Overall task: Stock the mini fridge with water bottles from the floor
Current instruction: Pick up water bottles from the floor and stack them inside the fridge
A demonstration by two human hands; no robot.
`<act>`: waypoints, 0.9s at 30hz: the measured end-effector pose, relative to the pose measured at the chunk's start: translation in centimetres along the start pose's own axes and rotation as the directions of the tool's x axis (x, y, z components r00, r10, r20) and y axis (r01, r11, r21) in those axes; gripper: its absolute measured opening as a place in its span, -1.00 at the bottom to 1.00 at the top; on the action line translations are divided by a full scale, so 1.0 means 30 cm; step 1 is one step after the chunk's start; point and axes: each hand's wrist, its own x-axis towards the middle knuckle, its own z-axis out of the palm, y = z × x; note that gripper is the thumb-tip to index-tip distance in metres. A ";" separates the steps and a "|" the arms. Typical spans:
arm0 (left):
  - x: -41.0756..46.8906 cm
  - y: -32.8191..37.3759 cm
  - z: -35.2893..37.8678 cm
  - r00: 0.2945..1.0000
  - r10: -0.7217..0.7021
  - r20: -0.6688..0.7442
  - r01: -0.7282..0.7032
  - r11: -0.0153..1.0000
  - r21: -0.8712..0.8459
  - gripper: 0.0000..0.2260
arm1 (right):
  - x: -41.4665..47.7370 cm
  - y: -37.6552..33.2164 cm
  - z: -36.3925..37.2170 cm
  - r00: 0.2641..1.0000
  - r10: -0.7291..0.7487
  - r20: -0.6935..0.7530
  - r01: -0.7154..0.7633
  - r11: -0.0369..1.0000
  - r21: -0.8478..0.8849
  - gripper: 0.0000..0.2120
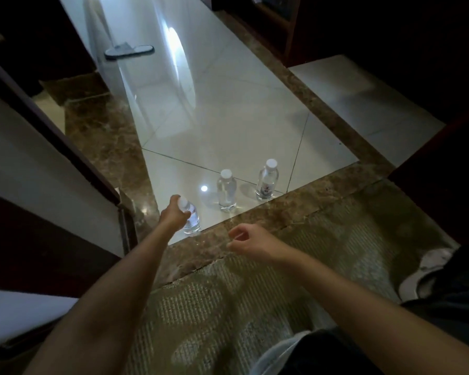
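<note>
Head view — stocking barely begun.
Left hand (173,213) gripped the near bottle (193,221); right hand (248,241) hung loose, empty — two bottles (226,192) (267,182) waited.

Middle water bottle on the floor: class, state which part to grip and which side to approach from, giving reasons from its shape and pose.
Grip the middle bottle round its straight body, below the white cap, coming from the near side with the free right hand. It stands upright on the tile, apart from the left bottle and right bottle, so fingers probably fit either side.
</note>
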 end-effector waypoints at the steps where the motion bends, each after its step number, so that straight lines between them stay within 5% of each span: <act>1: -0.004 0.003 0.005 1.000 -0.001 0.019 0.003 0.997 -0.075 -0.59 | -0.005 0.008 -0.005 1.000 0.002 0.007 -0.002 1.000 -0.004 -0.63; 5: -0.020 0.029 0.045 0.989 -0.006 0.151 0.053 0.950 -0.307 -0.77 | -0.030 0.038 -0.033 1.000 0.025 -0.010 -0.025 0.999 -0.027 -0.62; 11: -0.079 0.078 0.098 0.999 -0.035 0.035 0.044 0.955 -0.292 -0.72 | -0.076 0.055 -0.099 0.999 0.001 -0.051 -0.004 0.999 -0.047 -0.65; 16: -0.248 0.262 0.075 0.975 0.191 0.116 -0.164 0.964 -0.211 -0.89 | -0.153 0.100 -0.232 0.992 0.030 -0.126 -0.038 0.998 -0.058 -0.68; 27: -0.731 0.893 0.101 0.663 0.676 0.321 -0.600 0.737 -0.312 -0.92 | -0.385 0.142 -0.606 0.927 -0.021 -0.374 0.051 0.996 0.070 -0.41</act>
